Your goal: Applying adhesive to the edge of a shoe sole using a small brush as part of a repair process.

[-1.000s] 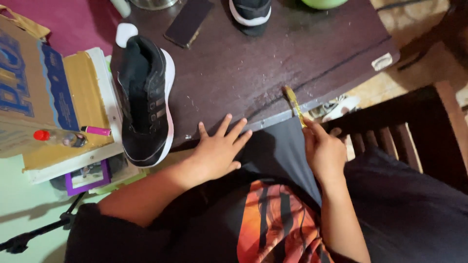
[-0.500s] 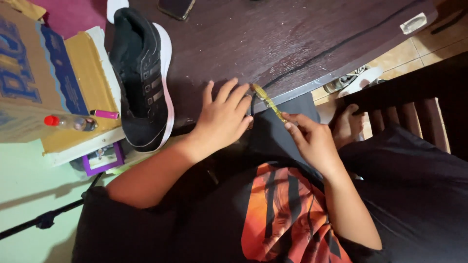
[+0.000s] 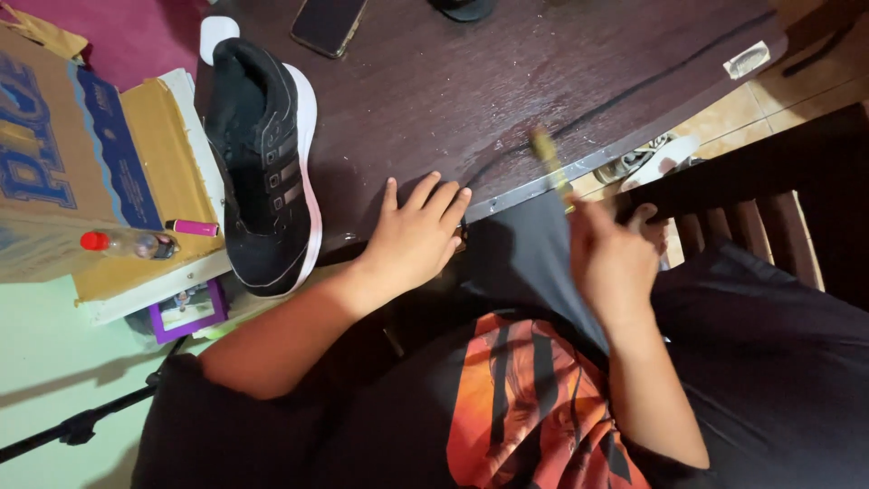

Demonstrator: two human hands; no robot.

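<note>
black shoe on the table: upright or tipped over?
Upright. The black shoe rests on its white sole, opening facing up, on the dark table.

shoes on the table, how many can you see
2. A black shoe with a white sole lies at the table's left edge, beside the left hand. Another shoe is cut off at the top edge; more may lie outside the frame.

The scene is viewed from a single head-worn camera, aimed steeply down and close over the dark table (image 3: 471, 81) edge and lap
</note>
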